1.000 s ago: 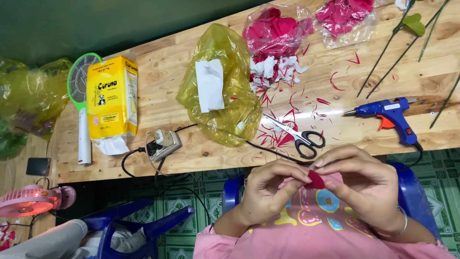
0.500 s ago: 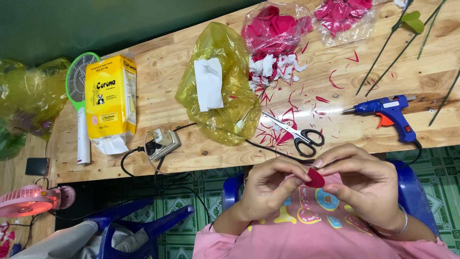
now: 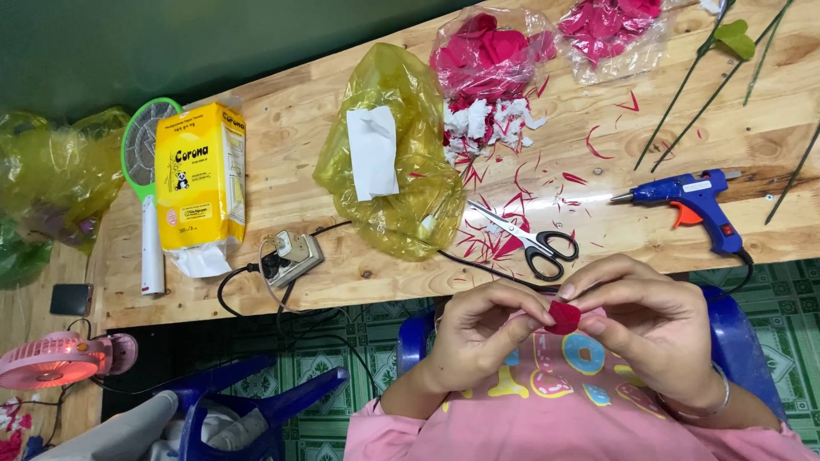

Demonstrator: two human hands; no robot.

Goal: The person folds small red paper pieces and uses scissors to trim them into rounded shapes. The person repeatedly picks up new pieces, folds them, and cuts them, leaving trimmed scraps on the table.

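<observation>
Both hands meet over my lap, below the wooden table's [image 3: 325,128] front edge. My left hand [image 3: 478,329] and my right hand [image 3: 653,320] pinch a small red petal piece [image 3: 564,317] between their fingertips. A thin bracelet circles my right wrist. On the table just beyond the hands lie black-handled scissors [image 3: 530,237] among red paper scraps. A blue glue gun [image 3: 692,196] rests to the right, its cord running off the edge.
A yellow plastic bag [image 3: 410,171] with white paper sits mid-table, clear bags of red petals [image 3: 495,51] behind it. Green wire stems [image 3: 709,77] lie at right. A yellow tissue pack [image 3: 201,175], green racket-shaped swatter [image 3: 147,196], power strip [image 3: 290,256], pink fan [image 3: 51,363], blue stool [image 3: 256,401] are left.
</observation>
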